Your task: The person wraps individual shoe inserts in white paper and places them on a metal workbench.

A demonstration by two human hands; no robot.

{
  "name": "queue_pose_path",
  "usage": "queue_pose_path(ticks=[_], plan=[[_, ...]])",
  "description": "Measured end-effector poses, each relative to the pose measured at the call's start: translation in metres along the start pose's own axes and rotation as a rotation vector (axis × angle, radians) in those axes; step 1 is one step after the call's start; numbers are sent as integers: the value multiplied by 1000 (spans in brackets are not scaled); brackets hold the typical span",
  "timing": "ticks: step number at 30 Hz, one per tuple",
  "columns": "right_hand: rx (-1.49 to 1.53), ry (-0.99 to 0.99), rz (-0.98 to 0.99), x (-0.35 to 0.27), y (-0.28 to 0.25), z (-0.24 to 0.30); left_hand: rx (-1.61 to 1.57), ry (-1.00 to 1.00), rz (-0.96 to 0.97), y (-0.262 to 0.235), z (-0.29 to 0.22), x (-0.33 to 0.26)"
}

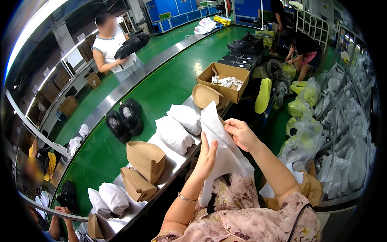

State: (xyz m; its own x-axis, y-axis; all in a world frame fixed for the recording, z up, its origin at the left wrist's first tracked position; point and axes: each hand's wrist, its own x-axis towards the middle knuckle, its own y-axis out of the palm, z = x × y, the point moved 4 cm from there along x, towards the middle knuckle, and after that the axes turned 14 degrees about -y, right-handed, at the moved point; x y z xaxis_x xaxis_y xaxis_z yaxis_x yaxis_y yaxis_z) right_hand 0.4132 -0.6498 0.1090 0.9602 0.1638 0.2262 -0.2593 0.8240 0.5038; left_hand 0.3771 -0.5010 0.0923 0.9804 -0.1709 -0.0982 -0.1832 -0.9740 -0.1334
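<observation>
One white sheet [227, 157] held up, loads of shoe stuff around it

So the right hand [242, 135] has the edge of the sheet pinched between thumb and fingers. The left hand [207, 155] lies against it from the other side, fingers stretched upward; can't tell if it's gripping or just steadying. The sheet is up in front of the body, just off the edge of the metal worktop [182, 160], its lower part draping down toward the floral clothing [231, 195].

Right by the left hand, two white bundles [174, 135] sit side by side on the worktop. Past the sheet's top there's a pile of brown inserts [206, 97], then an open cardboard box [218, 92] with crumpled white paper [229, 82] inside. Nearer the lower left: two brown cardboard stacks [146, 161], then more white bundles.

Further out, a pair of black shoes [125, 120] stands on the green belt [169, 86], and a yellow-green insole [263, 96] is propped beyond the box. Across the belt, a co-worker [115, 50] is holding dark footwear [131, 46]. Clear plastic bags [306, 141] are heaped off to the right.
</observation>
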Motion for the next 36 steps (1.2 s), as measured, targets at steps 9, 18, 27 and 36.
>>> queue_pose_path(ticks=[9,18,27,36], plan=[[130,-5,-46,-4,-1,7,29,-23,116,-24,-1,6],[98,2,-10,-11,15,11,-509,-310,321,-16,13,-5],[-445,96,108,-38,-8,20,-544,-230,154,-23,12,0],[-765,-62,75,-17,-43,43,-575,-266,283,-22,14,1]])
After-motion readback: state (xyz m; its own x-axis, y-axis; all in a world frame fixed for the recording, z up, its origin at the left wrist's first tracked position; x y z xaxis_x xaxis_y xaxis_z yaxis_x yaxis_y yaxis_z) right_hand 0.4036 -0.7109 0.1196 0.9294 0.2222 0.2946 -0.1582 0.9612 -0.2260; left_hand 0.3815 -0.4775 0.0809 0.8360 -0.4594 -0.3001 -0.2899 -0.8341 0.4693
